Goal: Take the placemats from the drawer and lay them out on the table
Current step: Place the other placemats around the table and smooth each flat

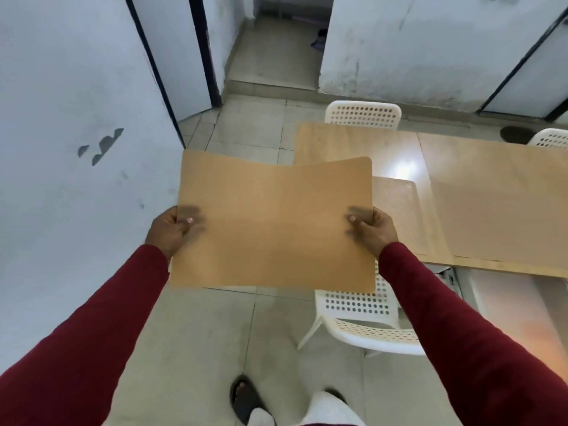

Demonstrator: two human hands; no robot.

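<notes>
I hold a tan placemat (273, 222) flat in front of me, above the floor and left of the table. A second mat seems to lie under it, its upper left corner sticking out. My left hand (170, 230) grips the left edge, thumb on top. My right hand (370, 230) grips the right edge the same way. The light wooden table (476, 192) stretches to the right. Another pale placemat (396, 207) lies on the table's near left part, partly hidden behind the held mat.
A white perforated chair (365, 318) stands at the table's near side just below my right hand. Two more white chairs (364, 115) stand at the far side. A white wall (76, 118) is close on my left. Tiled floor lies ahead.
</notes>
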